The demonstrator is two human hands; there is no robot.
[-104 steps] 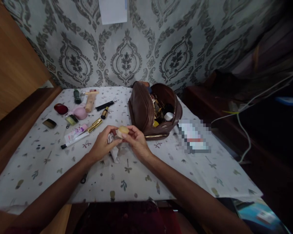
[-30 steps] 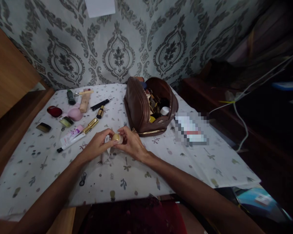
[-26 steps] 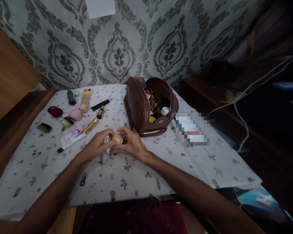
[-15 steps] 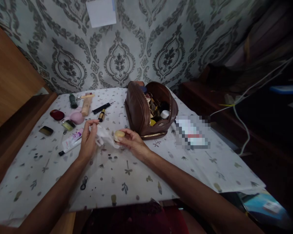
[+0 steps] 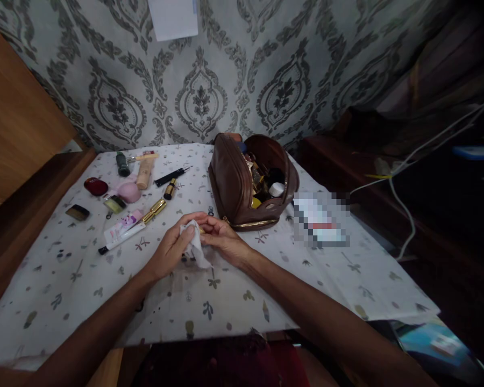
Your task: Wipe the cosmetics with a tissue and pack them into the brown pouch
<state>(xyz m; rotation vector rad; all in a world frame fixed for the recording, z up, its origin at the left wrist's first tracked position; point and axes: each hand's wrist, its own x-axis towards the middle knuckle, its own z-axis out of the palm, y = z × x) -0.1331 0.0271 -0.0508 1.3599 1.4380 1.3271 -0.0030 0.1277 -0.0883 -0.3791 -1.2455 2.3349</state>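
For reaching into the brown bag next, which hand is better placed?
Probably the right hand: it is nearer the brown bag, though it seems to hold a yellow item. The left hand, farther off, grips the white cloth.

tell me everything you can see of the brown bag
The bag is dark brown with a slight sheen, like leather or imitation leather. It stands on the patterned tablecloth, its top gaping open, with gold-coloured zip teeth along the opening and a second gold zip low on the near side. Inside is a jumble of small things, among them a white item. The right hand is in front of it; whether they touch is hard to tell.
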